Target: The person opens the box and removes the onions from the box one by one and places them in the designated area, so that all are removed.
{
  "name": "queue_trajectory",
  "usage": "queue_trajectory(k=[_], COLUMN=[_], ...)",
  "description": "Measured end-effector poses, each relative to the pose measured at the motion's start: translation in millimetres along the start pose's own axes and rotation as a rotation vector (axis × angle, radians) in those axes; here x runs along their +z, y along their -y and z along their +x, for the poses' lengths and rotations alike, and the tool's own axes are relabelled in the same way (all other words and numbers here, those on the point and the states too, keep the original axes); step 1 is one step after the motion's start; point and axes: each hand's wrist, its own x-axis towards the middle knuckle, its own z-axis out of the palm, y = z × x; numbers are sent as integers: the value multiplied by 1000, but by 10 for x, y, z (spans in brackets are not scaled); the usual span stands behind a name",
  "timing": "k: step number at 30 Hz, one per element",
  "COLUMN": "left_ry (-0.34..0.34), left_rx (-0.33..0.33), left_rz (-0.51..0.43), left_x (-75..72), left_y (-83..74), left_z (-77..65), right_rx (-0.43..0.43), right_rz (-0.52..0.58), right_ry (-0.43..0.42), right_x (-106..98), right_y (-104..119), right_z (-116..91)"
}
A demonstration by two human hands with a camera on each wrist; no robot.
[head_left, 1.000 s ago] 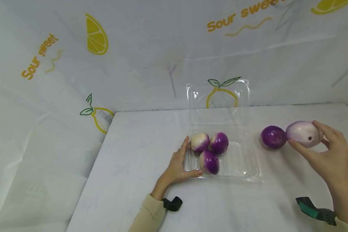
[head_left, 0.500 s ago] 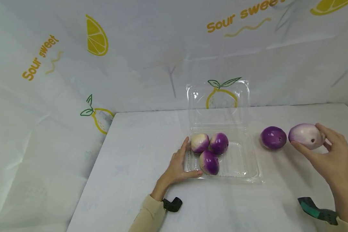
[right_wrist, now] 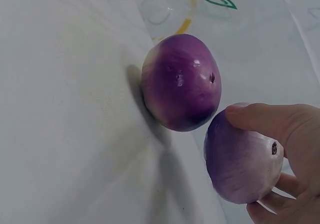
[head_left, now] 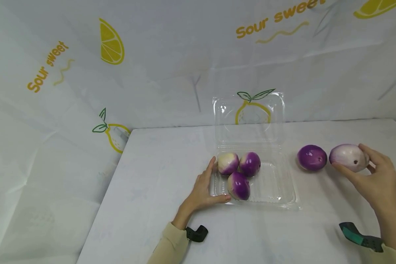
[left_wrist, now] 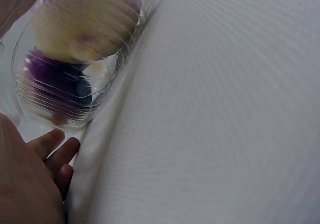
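Behind everything we see a white sheet (head_left: 158, 80) printed with lemons and the words "Sour sweet", and before it the white table (head_left: 151, 176). On the table sits a clear box (head_left: 270, 183), its lid (head_left: 224, 128) raised at the back so that a printed lemon shows through. Two hands in pale sleeves (head_left: 168, 244) reach in from the near side. The left hand (head_left: 201, 190) is spread wide at the box's near left corner, fingers along the left side and thumb at the front edge; it rests there without closing round anything. The right hand (head_left: 379, 176) is partly closed, pinching the pale vegetable (head_left: 347, 157) between thumb and fingers, to the right of the box — whether that vegetable touches the table we cannot tell. Just beside it, on its left, the purple vegetable (head_left: 311, 157) lies on the table, between it and the box. In the left part of the box we count three more: a cream one (head_left: 227, 164) at the back left, a violet one (head_left: 250, 164) next to it, and a two-toned one (head_left: 239, 186) in front. Smallest are the dark wrist mounts — the left mount (head_left: 197, 233) black, the right mount (head_left: 361, 237) black and green.
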Motion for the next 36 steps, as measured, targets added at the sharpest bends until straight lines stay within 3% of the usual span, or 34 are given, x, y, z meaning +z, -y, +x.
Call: queue_trajectory(k=[7, 25, 36], left_ry=[16, 31, 21], left_rx=[-43, -66, -36], left_rz=[-3, 1, 6], left_x=[9, 1, -9], left_y=[8, -11, -9], left_z=[-9, 1, -1], right_rx=[6, 12, -1], right_rz=[-26, -43, -59], right_ry=[42, 96, 129], right_x=[33, 69, 70], right_y=[-65, -144, -145], right_z=[0, 0, 4])
